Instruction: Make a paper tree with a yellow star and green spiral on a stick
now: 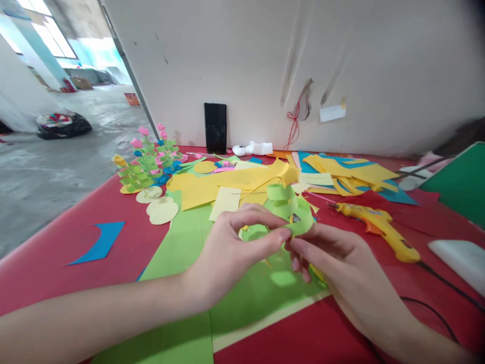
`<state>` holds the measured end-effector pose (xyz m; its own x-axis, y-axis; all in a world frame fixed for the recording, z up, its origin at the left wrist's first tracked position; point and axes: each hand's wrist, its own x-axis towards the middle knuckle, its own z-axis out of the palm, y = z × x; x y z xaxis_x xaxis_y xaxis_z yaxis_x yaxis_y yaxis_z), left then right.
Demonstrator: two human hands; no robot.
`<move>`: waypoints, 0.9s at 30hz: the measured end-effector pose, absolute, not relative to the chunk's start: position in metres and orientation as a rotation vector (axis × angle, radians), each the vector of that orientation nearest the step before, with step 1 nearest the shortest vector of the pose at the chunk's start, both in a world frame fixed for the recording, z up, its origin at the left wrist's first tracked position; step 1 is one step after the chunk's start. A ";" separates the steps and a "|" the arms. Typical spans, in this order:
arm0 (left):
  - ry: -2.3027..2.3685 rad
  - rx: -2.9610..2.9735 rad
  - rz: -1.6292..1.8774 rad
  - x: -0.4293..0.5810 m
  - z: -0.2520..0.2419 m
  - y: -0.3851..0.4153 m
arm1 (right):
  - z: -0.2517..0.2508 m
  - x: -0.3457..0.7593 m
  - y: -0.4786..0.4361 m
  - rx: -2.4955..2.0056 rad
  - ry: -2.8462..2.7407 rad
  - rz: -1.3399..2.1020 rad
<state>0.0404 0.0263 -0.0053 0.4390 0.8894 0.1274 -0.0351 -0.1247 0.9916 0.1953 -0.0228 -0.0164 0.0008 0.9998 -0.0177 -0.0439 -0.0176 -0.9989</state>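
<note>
A light green paper strip [305, 215] curls in loops, with a yellow paper star [288, 173] at its top. My left hand [235, 247] pinches the strip's lower loop between thumb and forefinger. On the other side of that loop, my right hand [337, 258] has its thumb and fingers closed on the strip close to my left fingertips. A small metallic bit shows inside the loop; I cannot make out what it is. Below both hands lies a large green paper sheet [182, 313]. Several finished green paper spirals [149, 159] with pink, blue and yellow tops stand at the back left.
A yellow glue gun [382, 225] lies to the right, its black cord running to the front. Yellow paper sheets [223, 179] and cuttings cover the back of the red table [303, 333]. Pale yellow discs [162, 210] and a blue scrap [102, 242] lie left. A phone [215, 128] leans on the wall.
</note>
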 end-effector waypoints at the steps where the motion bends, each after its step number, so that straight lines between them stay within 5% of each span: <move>1: 0.794 1.479 0.958 0.040 -0.006 0.026 | -0.016 0.195 -0.023 -1.193 -1.171 1.237; 27: 0.835 1.459 0.964 0.042 -0.002 0.025 | -0.017 0.190 -0.025 -1.165 -1.075 1.282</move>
<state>0.0418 0.0247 -0.0017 0.4113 0.9052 0.1072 -0.0235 -0.1070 0.9940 0.1902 -0.0252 -0.0168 0.0229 0.9984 -0.0513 -0.1240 -0.0480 -0.9911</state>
